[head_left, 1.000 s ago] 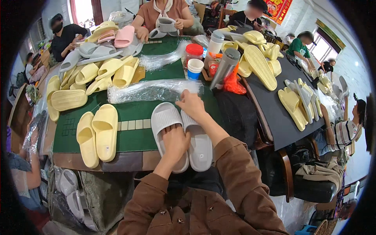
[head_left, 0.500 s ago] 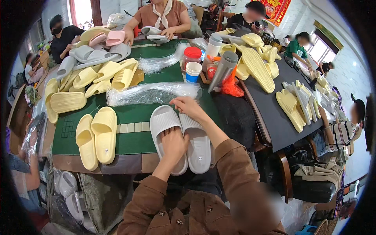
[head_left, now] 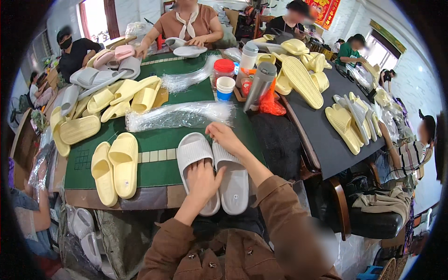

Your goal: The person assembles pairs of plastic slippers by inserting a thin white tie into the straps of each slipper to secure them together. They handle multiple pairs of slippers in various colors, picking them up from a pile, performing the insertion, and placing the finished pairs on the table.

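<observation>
A pair of light grey slide slippers lies side by side before me at the table's front edge, toes pointing away. My left hand reaches into the foot opening of the left grey slipper. Its fingertips are hidden under the strap, and its thumb lies over the inner edge of the right grey slipper. Over that slipper's toe, my right hand has its fingers bent together; anything between them is too small to make out. Left of these stands a pair of pale yellow slippers.
Clear plastic strands lie in a bundle beyond the slippers. A paper cup, a red-lidded jar and a grey flask stand farther right. Yellow slippers pile up at left. Co-workers sit around the tables.
The view has shifted slightly. My left hand stays in the grey slipper, and my right hand's fingers have drawn closer to the toes. Across the table, a person has tilted a grey slipper.
</observation>
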Demonstrator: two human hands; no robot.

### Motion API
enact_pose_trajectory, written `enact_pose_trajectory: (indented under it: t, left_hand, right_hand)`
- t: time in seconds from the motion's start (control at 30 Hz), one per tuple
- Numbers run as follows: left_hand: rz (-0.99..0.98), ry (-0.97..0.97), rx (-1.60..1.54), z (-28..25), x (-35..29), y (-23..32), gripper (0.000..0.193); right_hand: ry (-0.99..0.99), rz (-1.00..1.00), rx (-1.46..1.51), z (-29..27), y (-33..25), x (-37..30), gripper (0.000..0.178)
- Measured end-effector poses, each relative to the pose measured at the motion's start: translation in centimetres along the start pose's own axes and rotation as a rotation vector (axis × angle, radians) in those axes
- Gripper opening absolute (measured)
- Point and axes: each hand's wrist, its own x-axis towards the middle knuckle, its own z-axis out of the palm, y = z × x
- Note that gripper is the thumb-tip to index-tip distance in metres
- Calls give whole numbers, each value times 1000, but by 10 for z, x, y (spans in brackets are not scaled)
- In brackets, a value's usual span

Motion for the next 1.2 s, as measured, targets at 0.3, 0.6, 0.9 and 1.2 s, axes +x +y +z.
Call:
enact_pose_trajectory:
  t: [0.3, 0.6, 0.9, 1.2]
  left_hand:
    - [13, 165, -367, -46, 58, -18, 13]
    - [-205, -126, -760, 14, 92, -45, 14]
    - [-282, -75, -857, 15, 88, -44, 9]
    - [-372, 133, -858, 13, 82, -43, 9]
  right_hand:
    - [140, -110, 81, 7, 3, -6, 24]
    - [295, -249, -129, 14, 2, -14, 17]
    - [339, -453, -196, 19, 5, -15, 23]
    - [363, -245, -103, 21, -4, -22, 25]
